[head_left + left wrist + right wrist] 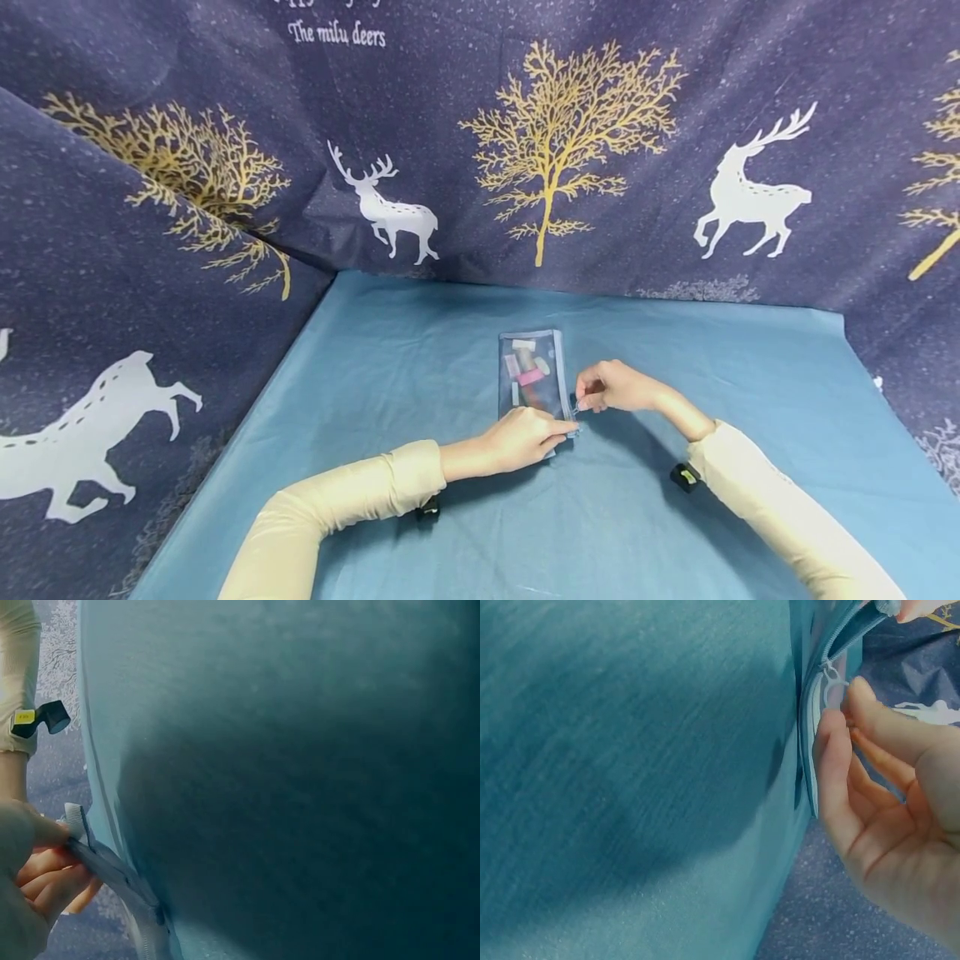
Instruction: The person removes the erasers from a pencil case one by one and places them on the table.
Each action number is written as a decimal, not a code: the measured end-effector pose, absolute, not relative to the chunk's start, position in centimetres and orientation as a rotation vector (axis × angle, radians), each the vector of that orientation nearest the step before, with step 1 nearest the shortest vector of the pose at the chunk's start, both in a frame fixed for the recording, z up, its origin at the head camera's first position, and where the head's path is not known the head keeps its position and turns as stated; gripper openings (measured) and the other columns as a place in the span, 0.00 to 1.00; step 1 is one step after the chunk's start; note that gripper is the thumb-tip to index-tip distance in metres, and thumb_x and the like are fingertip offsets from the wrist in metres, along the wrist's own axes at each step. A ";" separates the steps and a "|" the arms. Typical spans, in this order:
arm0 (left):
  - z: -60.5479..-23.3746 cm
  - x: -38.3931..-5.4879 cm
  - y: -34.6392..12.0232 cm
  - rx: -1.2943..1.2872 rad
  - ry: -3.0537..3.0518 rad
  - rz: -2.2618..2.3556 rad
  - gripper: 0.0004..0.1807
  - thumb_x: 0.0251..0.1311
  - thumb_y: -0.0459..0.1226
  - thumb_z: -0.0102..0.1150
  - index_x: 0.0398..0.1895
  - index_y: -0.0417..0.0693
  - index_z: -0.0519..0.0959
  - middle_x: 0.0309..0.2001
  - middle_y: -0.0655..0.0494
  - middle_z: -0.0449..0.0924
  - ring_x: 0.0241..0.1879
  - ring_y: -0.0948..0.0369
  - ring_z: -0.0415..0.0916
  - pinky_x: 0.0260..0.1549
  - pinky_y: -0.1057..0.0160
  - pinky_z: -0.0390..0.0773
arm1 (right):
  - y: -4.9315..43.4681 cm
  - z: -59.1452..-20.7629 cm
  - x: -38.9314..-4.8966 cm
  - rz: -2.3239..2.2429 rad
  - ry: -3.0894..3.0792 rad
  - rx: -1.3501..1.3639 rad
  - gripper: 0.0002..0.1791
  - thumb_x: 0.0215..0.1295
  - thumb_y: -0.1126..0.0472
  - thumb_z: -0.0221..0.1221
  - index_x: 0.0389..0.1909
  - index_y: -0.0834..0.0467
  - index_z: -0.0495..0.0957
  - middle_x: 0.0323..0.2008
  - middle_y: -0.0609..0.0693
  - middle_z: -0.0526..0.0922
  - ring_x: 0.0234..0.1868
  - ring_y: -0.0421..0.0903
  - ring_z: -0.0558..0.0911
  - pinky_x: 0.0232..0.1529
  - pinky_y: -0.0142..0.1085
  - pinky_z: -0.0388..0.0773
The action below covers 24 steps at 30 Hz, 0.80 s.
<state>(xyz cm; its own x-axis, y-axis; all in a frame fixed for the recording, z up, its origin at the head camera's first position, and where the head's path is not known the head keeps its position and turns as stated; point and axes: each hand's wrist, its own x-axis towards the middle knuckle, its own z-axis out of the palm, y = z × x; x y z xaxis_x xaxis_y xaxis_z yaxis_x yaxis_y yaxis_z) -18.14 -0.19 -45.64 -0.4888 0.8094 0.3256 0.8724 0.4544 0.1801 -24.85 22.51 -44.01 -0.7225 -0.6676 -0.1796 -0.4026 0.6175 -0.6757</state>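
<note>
Right hand (618, 387) pinches zipper ring (827, 696); left hand (519, 442) grips pouch (552, 392), partly covering its near end; we note printed cloth (630, 242) along far edge of surface (420, 358).

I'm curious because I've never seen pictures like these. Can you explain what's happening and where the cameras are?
No robot here, just a person's left hand and right hand, both bare. The big picture comes from a camera on the person's head, looking forward and down. The other two come from cameras worn on the wrists; a small black device shows by the right sleeve. A blue cloth covers the surface. On it is a see-through pouch with small things inside, including a pink piece. The left hand holds the pouch near one end of its zip. The right hand pinches the little ring on the zip's slider. Behind hangs a dark patterned cloth.
</note>
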 end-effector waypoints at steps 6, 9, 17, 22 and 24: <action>-45.8 -18.1 -0.1 -1.476 -2.473 -0.451 0.14 0.60 0.36 0.54 0.48 0.53 0.80 0.26 0.63 0.81 0.22 0.72 0.75 0.23 0.80 0.71 | 22.2 -44.4 -25.1 -0.861 2.520 -0.853 0.04 0.57 0.61 0.60 0.25 0.54 0.79 0.23 0.50 0.82 0.23 0.44 0.81 0.25 0.32 0.78; -45.9 -18.0 -0.1 -1.474 -2.462 -0.462 0.14 0.60 0.35 0.54 0.48 0.52 0.80 0.25 0.64 0.82 0.22 0.72 0.75 0.23 0.80 0.71 | 22.1 -44.5 -25.1 -0.869 2.538 -0.836 0.04 0.58 0.61 0.59 0.25 0.55 0.79 0.23 0.50 0.82 0.23 0.44 0.81 0.25 0.32 0.78; -45.5 -18.0 -0.3 -1.488 -2.457 -0.485 0.14 0.60 0.34 0.53 0.49 0.50 0.80 0.34 0.61 0.85 0.26 0.72 0.79 0.25 0.80 0.73 | 21.5 -44.5 -25.0 -0.884 2.579 -0.794 0.04 0.58 0.65 0.59 0.25 0.57 0.78 0.21 0.51 0.82 0.21 0.43 0.81 0.23 0.30 0.78; -45.2 -17.9 -0.1 -1.503 -2.446 -0.450 0.15 0.60 0.34 0.53 0.50 0.49 0.79 0.36 0.61 0.85 0.24 0.72 0.78 0.21 0.82 0.68 | 21.1 -44.7 -24.9 -0.852 2.648 -0.695 0.04 0.58 0.66 0.59 0.24 0.58 0.77 0.20 0.49 0.81 0.20 0.42 0.81 0.22 0.29 0.77; -45.2 -17.9 -0.1 -1.500 -2.439 -0.426 0.15 0.60 0.34 0.53 0.50 0.49 0.79 0.36 0.61 0.85 0.22 0.72 0.77 0.18 0.82 0.64 | 20.9 -44.8 -24.9 -0.830 2.675 -0.668 0.05 0.58 0.67 0.58 0.24 0.58 0.76 0.21 0.49 0.81 0.21 0.41 0.80 0.22 0.29 0.76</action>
<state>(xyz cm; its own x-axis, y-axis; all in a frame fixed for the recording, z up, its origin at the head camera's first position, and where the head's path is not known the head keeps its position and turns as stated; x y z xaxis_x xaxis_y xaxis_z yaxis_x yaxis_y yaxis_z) -17.90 -0.06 -45.20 -0.4407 0.8242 0.3557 0.8959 0.4283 0.1176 -24.93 20.87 -44.81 -0.8600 -0.4984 -0.1093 -0.3490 0.7308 -0.5866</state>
